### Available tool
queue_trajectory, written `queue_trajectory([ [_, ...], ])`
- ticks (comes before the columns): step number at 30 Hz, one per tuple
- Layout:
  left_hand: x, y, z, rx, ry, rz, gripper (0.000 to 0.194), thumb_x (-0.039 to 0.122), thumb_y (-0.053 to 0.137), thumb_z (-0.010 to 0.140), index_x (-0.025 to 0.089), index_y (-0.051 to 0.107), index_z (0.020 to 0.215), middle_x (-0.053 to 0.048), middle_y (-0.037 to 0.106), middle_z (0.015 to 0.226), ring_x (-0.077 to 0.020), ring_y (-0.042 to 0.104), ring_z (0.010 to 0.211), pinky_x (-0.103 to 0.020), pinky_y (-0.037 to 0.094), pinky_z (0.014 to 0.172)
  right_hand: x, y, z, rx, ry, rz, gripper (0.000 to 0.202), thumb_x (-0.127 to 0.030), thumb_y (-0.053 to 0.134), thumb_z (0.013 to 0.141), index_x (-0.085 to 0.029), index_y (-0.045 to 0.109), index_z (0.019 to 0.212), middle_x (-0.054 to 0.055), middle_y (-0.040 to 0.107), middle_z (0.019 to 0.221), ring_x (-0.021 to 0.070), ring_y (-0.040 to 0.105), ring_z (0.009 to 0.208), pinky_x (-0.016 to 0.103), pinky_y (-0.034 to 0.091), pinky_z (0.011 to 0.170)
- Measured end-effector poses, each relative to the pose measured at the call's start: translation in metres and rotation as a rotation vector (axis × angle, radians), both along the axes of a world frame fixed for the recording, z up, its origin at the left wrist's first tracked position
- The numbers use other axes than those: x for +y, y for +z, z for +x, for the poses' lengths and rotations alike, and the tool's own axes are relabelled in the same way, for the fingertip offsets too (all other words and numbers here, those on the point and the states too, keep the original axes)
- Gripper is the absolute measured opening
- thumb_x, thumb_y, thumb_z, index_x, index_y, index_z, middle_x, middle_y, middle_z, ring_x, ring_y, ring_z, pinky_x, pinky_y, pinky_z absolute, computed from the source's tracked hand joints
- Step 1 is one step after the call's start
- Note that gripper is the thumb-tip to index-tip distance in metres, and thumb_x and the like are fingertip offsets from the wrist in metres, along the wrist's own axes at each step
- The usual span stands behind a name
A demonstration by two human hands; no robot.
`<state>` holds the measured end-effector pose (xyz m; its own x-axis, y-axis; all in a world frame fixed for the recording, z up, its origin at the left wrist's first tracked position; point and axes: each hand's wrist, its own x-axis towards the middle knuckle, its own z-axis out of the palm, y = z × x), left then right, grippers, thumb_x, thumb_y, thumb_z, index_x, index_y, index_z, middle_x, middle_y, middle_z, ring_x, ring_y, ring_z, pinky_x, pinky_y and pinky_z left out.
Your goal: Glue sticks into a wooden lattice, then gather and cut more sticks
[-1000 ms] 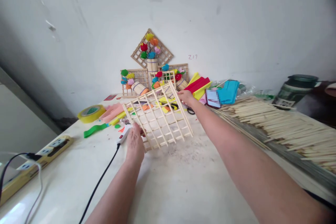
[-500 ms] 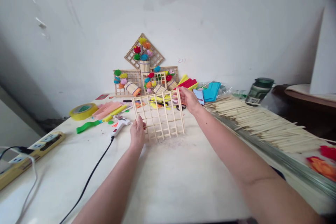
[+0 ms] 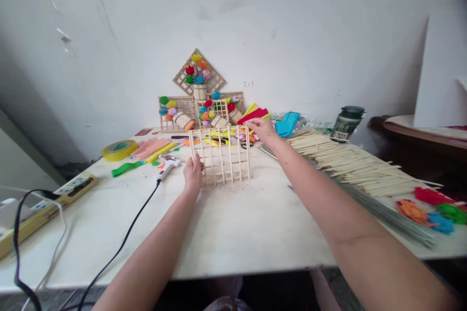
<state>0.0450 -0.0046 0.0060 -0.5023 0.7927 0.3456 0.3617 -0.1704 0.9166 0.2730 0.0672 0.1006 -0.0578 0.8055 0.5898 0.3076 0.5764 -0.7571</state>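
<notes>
A lattice frame of pale wooden sticks [image 3: 222, 167] stands upright between my hands over the middle of the table, its lower edge at or near the surface. My left hand [image 3: 193, 174] grips its left side, fingers closed round the edge stick. At the upper right corner, my right hand [image 3: 261, 129] pinches the frame with its fingertips. Left of the lattice lies a white glue gun [image 3: 168, 167] with a black cord. Behind it, partly seen through the grid, are scissors [image 3: 247, 145] and yellow scraps.
Finished lattices with coloured flowers and stick baskets [image 3: 200, 92] lean on the wall. Yellow tape [image 3: 119, 150] and a power strip [image 3: 65, 193] lie left. Rightward are loose sticks [image 3: 350, 163], wires [image 3: 383, 218], a dark green bottle [image 3: 348, 124] and coloured bundles [image 3: 441, 222].
The lattice has turned from a tilt to nearly level, with both hands still on it. My view has shifted, showing the table's front edge and more of the right side.
</notes>
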Motion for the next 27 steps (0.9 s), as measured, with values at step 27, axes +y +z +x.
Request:
queue_trajectory([
  [27, -0.003, -0.001, 0.006, -0.003, 0.072, 0.115, 0.038, 0.048, 0.031, 0.083, 0.021, 0.041, 0.057, 0.003, 0.042, 0.051, -0.0116, 0.042, 0.049, -0.023, 0.035, 0.049, -0.022, 0.002, 0.007, 0.044, 0.033, 0.145, 0.014, -0.026, 0.062, 0.067, -0.019, 0.071, 0.074, 0.001, 0.069, 0.076, 0.0171, 0.062, 0.078, 0.029, 0.046, 0.077],
])
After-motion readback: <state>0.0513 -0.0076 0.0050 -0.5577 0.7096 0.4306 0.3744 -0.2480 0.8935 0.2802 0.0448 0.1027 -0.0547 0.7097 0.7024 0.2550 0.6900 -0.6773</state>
